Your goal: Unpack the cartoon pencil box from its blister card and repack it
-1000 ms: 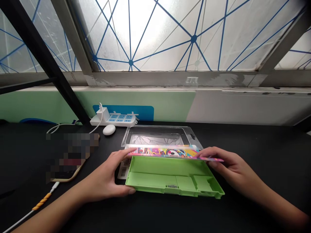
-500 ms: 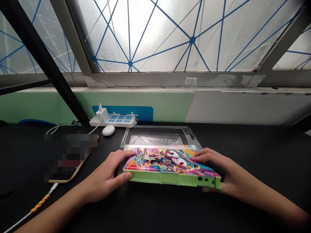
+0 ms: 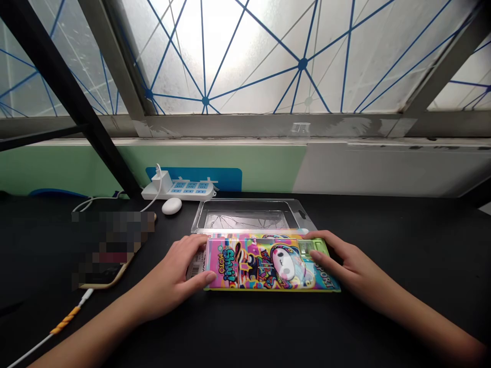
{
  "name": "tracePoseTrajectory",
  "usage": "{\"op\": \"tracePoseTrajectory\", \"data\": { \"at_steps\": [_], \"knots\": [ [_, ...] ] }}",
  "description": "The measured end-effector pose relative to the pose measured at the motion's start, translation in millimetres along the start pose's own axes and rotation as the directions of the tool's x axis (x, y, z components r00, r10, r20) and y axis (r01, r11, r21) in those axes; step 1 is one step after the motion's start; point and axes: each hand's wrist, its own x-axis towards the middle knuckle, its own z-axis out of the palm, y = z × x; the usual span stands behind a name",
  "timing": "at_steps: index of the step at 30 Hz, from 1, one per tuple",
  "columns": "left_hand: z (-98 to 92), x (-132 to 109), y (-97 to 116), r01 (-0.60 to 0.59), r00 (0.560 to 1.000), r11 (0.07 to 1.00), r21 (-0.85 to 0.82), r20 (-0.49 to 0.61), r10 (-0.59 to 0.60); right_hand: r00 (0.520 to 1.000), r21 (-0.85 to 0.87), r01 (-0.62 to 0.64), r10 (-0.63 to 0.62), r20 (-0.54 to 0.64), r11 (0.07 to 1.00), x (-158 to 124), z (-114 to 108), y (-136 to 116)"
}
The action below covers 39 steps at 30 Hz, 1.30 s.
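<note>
A colourful pencil case [image 3: 261, 266] with cartoon art and a bit of green plastic at its right end lies between my hands, its printed broad face tilted toward me. My left hand [image 3: 174, 271] grips its left end, thumb on the front face and fingers behind. At the other end, my right hand [image 3: 343, 258] holds the case with the thumb beside a small clear window and the fingers at the back edge. Just behind the case lies a clear plastic package [image 3: 303, 217]. Part of a printed card with a barcode [image 3: 196, 267] shows beside my left fingers.
At the left lies a phone [image 3: 115, 278], partly blurred out, with a white cable [image 3: 38, 343] plugged in. A white power strip [image 3: 180, 191] with a charger stands by the wall, near a small white rounded case [image 3: 171, 206]. A black slanted post [image 3: 76, 97] rises at the left.
My hands have rolled the pencil case over toward me, so a different printed face shows in place of the green side. My right thumb has come from underneath onto the front.
</note>
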Motion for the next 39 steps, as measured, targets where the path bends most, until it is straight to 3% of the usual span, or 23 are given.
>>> {"op": "tracePoseTrajectory", "data": {
  "at_steps": [10, 14, 17, 20, 24, 29, 33, 39],
  "knots": [
    [0.2, -2, -9, -0.058, 0.998, 0.998, 0.006, 0.019, 0.058, 0.960, -0.346, 0.158, -0.226, -0.168, 0.925, 8, 1, -1],
    [1.1, -2, -8, -0.049, 0.999, 0.999, -0.013, 0.017, 0.050, 0.903, -0.557, 0.244, -0.396, -0.169, 0.794, 11, 7, -14],
    [2.8, -2, -8, -0.029, 1.000, 0.999, -0.031, -0.003, 0.029, 0.877, -0.646, 0.312, -0.472, -0.086, 0.697, 19, 26, -34],
    [4.5, -3, -11, -0.027, 0.999, 0.998, -0.052, -0.025, 0.026, 0.851, -0.671, 0.377, -0.524, -0.020, 0.638, 30, 54, -56],
    [3.4, -5, -13, -0.039, 0.998, 0.995, -0.088, -0.044, 0.035, 0.813, -0.721, 0.388, -0.581, -0.025, 0.574, 42, 77, -73],
    [0.6, -7, -11, -0.018, 0.999, 0.996, -0.083, -0.031, 0.015, 0.791, -0.771, 0.370, -0.611, -0.031, 0.518, 44, 79, -73],
    [2.5, -8, -12, -0.030, 0.997, 0.997, -0.069, -0.075, 0.025, 0.767, -0.754, 0.384, -0.638, -0.060, 0.533, 42, 77, -73],
    [3.1, -3, -6, -0.049, 0.995, 0.993, -0.106, -0.089, 0.040, 0.683, -0.726, 0.403, -0.711, -0.166, 0.557, 45, 75, -77]
  ]
}}
